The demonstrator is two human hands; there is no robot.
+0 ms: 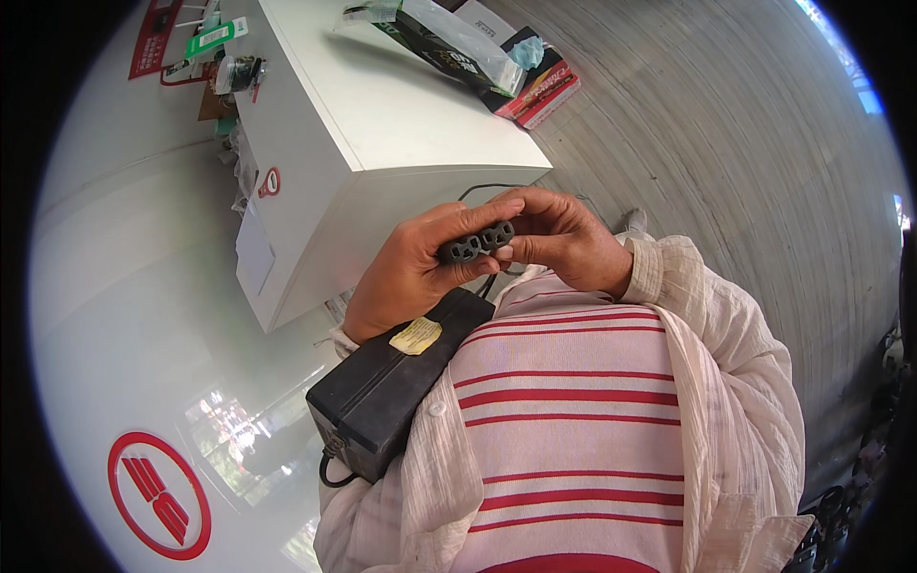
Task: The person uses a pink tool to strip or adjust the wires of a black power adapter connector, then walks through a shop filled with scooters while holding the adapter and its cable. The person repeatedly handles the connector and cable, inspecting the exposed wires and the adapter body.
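In front of my chest, two black cable connectors (478, 243) sit side by side with their slotted ends facing up. My left hand (399, 260) is closed around the left one, thumb below and fingers above. The other is pinched by the thumb and fingers of my right hand (570, 241). Whether the two are joined cannot be told. Between my left arm and body rests a black box-shaped power adapter (382, 382) with a yellowish label, a cord leaving its lower end. Part of a dark cable shows below the connectors.
A white counter (430, 124) stands just beyond my hands, its corner close to them. On it lie a black-and-green package (449, 53) and a red-and-black box (549, 91). A jar (237, 74) and papers are at the left. A red round emblem (159, 495) marks the glossy white surface.
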